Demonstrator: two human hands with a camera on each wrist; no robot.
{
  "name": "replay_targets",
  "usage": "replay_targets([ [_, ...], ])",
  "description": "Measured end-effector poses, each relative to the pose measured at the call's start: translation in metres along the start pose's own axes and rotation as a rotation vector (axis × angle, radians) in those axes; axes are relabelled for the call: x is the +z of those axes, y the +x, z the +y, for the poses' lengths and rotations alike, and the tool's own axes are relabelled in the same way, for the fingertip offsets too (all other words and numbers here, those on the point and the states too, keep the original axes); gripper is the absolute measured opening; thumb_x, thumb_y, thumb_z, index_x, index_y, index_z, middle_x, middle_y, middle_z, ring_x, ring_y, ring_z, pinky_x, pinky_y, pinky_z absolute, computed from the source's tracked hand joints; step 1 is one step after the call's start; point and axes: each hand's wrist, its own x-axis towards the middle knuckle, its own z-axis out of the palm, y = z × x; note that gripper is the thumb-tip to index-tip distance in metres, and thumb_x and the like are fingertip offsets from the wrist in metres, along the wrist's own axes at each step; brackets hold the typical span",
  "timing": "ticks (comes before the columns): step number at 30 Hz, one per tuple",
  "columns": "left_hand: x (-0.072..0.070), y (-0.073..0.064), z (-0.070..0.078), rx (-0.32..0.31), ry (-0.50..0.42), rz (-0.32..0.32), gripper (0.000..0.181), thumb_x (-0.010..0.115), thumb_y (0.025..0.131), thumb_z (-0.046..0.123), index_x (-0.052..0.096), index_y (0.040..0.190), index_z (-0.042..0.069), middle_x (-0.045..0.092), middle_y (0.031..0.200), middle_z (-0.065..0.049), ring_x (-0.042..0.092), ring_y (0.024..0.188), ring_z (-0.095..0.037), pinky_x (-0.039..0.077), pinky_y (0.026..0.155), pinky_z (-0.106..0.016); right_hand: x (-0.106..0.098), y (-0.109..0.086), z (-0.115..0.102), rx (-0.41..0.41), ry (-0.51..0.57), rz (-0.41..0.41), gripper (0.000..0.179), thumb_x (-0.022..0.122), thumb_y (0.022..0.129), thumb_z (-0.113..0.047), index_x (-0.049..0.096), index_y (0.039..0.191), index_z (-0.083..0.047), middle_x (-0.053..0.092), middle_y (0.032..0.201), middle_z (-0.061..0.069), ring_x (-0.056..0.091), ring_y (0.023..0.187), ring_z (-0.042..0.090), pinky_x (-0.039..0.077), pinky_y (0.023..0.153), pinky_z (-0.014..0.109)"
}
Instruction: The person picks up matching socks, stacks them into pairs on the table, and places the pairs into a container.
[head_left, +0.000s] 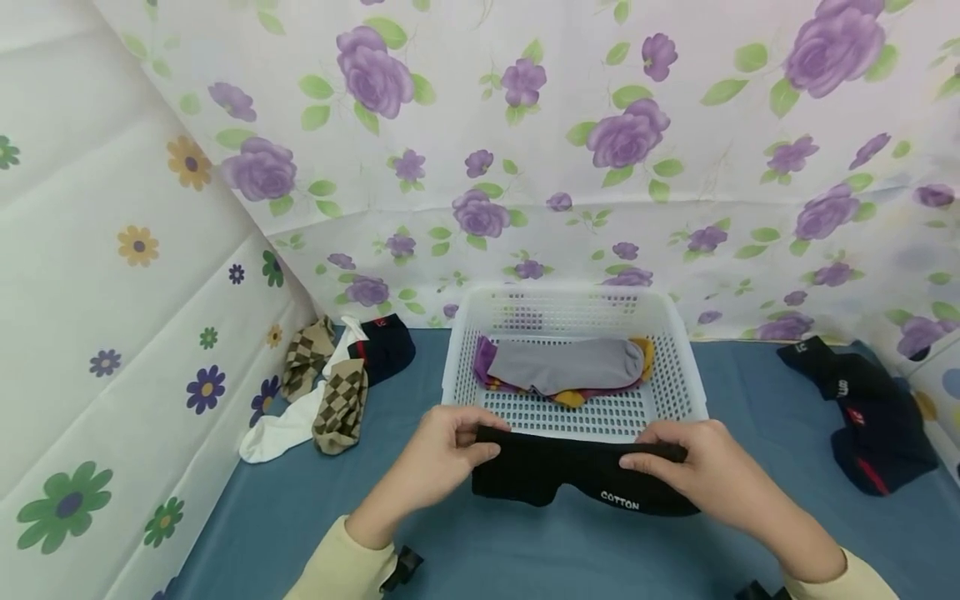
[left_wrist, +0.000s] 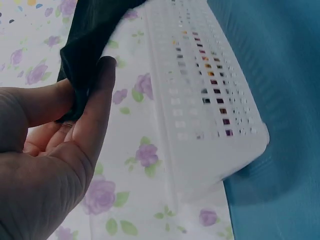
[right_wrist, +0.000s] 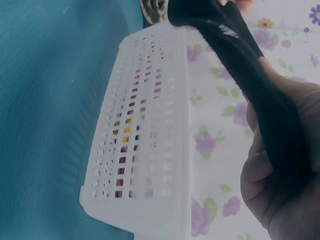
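Note:
A black sock (head_left: 555, 467) with white "COTTON" lettering is stretched sideways between both hands, in front of the white basket. My left hand (head_left: 450, 458) pinches its left end between thumb and fingers; the left wrist view shows the dark cloth (left_wrist: 85, 65) caught there. At the other end my right hand (head_left: 693, 467) grips the sock, thumb on the near side. In the right wrist view the sock (right_wrist: 255, 90) runs across the palm. Behind it, the white plastic basket (head_left: 686, 367) holds a grey sock (head_left: 562, 365) lying over purple and yellow patterned socks (head_left: 486, 358).
On the left of the blue table (head_left: 337, 517) lie a white sock (head_left: 281, 429), checkered brown socks (head_left: 341, 408) and a navy sock (head_left: 390, 350). Dark socks (head_left: 877, 408) with red and white marks lie at the right. Flowered cloth (head_left: 480, 167) hangs behind.

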Motion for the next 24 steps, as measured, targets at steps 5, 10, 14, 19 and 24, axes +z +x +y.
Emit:
replay_targets([
  [5, -0.004, -0.003, -0.006, -0.027, 0.009, 0.037, 0.019, 0.066, 0.087, 0.014, 0.069, 0.104, 0.023, 0.064, 0.075, 0.003, 0.053, 0.054, -0.012, 0.039, 0.046, -0.025, -0.002, -0.005, 0.004, 0.009, 0.034, 0.001, 0.015, 0.067, 0.076, -0.053, 0.064, 0.079, -0.039, 0.062, 0.071, -0.018, 0.051, 0.053, 0.002, 0.043, 0.046, 0.021],
  [10, -0.003, -0.002, -0.009, -0.023, 0.02, 0.172, 0.015, 0.064, 0.089, 0.015, 0.068, 0.103, 0.021, 0.064, 0.085, -0.002, 0.059, 0.065, -0.014, 0.046, 0.052, -0.026, -0.004, -0.007, 0.008, 0.003, 0.036, 0.035, 0.015, 0.071, 0.074, -0.05, 0.066, 0.08, -0.038, 0.063, 0.071, -0.019, 0.051, 0.056, 0.002, 0.043, 0.046, 0.021],
  [14, -0.002, -0.004, -0.009, -0.026, 0.008, 0.257, 0.013, 0.059, 0.093, 0.018, 0.065, 0.104, 0.023, 0.06, 0.086, -0.001, 0.053, 0.064, -0.016, 0.045, 0.055, -0.026, -0.003, -0.009, 0.009, -0.017, 0.012, 0.113, 0.017, 0.076, 0.077, -0.026, 0.067, 0.088, -0.035, 0.065, 0.084, -0.016, 0.054, 0.065, 0.0, 0.044, 0.048, 0.021],
  [19, 0.0, -0.006, -0.009, -0.021, -0.01, 0.348, 0.016, 0.06, 0.093, 0.025, 0.066, 0.106, 0.019, 0.062, 0.088, 0.001, 0.055, 0.069, -0.015, 0.048, 0.062, -0.025, 0.001, -0.012, 0.01, -0.052, 0.095, 0.196, 0.042, 0.072, 0.076, 0.005, 0.066, 0.103, -0.027, 0.067, 0.101, -0.008, 0.064, 0.079, 0.0, 0.053, 0.061, 0.019],
  [24, -0.002, -0.009, 0.002, -0.001, -0.02, 0.394, 0.016, 0.055, 0.095, 0.028, 0.065, 0.097, 0.015, 0.056, 0.073, -0.002, 0.048, 0.061, -0.013, 0.042, 0.058, -0.024, 0.003, -0.014, 0.01, -0.151, 0.208, 0.271, 0.045, 0.069, 0.076, 0.01, 0.064, 0.109, -0.02, 0.066, 0.109, -0.001, 0.067, 0.088, 0.002, 0.055, 0.067, 0.02],
])
